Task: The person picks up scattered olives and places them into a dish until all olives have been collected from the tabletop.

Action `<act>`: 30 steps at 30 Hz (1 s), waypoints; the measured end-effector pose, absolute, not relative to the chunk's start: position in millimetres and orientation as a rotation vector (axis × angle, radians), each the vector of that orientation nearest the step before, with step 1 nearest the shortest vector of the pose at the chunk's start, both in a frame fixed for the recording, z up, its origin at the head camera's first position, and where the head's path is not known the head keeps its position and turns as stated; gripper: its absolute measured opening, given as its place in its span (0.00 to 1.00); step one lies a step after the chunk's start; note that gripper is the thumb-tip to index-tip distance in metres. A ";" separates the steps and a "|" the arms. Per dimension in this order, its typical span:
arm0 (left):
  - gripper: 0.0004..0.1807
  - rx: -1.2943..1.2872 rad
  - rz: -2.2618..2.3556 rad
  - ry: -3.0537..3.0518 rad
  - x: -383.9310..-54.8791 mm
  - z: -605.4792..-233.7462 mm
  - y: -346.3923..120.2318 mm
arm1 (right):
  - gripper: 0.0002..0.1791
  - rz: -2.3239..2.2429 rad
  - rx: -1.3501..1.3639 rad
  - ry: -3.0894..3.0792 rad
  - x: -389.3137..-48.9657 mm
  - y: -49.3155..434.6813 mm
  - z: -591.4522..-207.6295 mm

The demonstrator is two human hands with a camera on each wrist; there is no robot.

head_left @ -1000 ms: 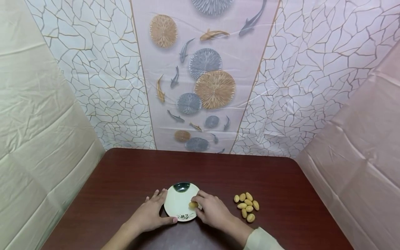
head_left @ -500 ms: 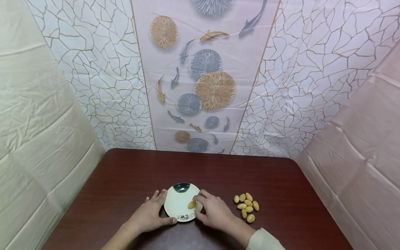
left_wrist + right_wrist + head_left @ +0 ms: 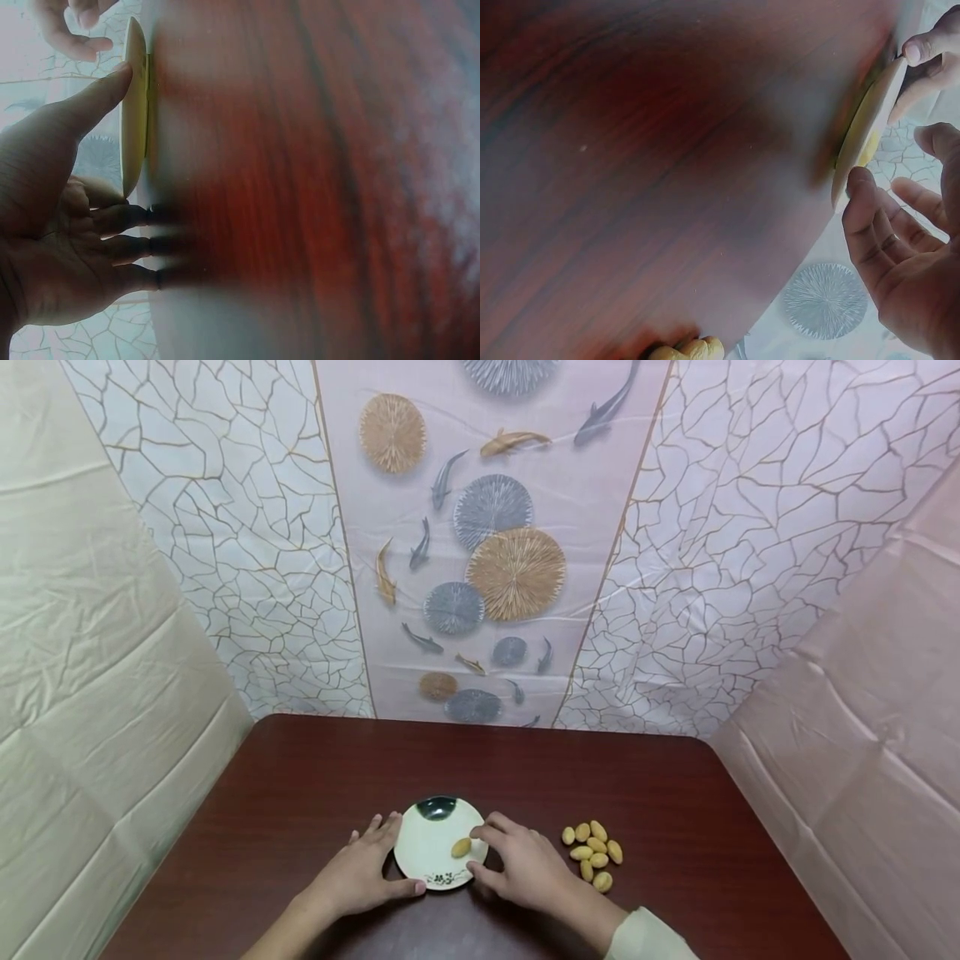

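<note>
A round white plate (image 3: 429, 837) with a dark green patch at its far rim and a floral print at its near rim lies on the table. One small yellow oval piece (image 3: 461, 847), like a nut or a tiny potato, rests on its right part. My left hand (image 3: 360, 868) touches the plate's left side, thumb (image 3: 112, 82) at the near rim and fingers stretched along the left edge. At the right rim is my right hand (image 3: 525, 864), thumb and fingers (image 3: 866, 199) parted, apart from the yellow piece and holding nothing.
Several more yellow oval pieces (image 3: 597, 845) lie in a loose group on the dark red-brown table (image 3: 337, 768), right of the right hand. Cloth walls (image 3: 840, 760) enclose the table's far side and both sides.
My right hand has let go of the yellow piece, which stays on the plate. Its thumb and fingers have spread and drawn back slightly to the right. My left hand has stayed in place.
</note>
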State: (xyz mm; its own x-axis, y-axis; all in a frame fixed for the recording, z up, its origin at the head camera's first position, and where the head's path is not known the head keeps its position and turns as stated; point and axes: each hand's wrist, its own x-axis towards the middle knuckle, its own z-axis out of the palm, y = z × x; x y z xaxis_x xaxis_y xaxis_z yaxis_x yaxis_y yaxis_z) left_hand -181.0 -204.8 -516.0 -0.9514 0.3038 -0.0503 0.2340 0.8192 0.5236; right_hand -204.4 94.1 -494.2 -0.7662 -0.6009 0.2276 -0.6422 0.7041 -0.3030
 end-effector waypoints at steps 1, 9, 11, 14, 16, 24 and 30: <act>0.68 0.427 0.800 2.869 -181.1 -515.2 -204.6 | 0.20 0.557 1.029 -2.783 -204.0 94.9 -493.5; 0.67 0.423 0.799 2.865 -182.3 -513.0 -203.7 | 0.19 0.501 1.022 -2.739 -198.4 104.1 -489.9; 0.67 0.427 0.800 2.868 -182.2 -512.9 -203.8 | 0.19 0.478 1.008 -2.741 -197.5 107.3 -490.6; 0.67 0.426 0.805 2.867 -182.0 -513.8 -203.7 | 0.19 0.485 1.000 -2.760 -196.8 112.6 -491.5; 0.67 0.428 0.807 2.865 -181.1 -513.2 -203.8 | 0.18 0.491 0.994 -2.768 -196.6 116.7 -492.0; 0.68 0.433 0.819 2.856 -178.9 -510.0 -204.1 | 0.17 0.462 0.968 -2.728 -194.3 137.2 -493.5; 0.67 0.446 0.817 2.858 -179.2 -510.6 -203.9 | 0.17 0.439 0.940 -2.711 -192.4 152.2 -495.7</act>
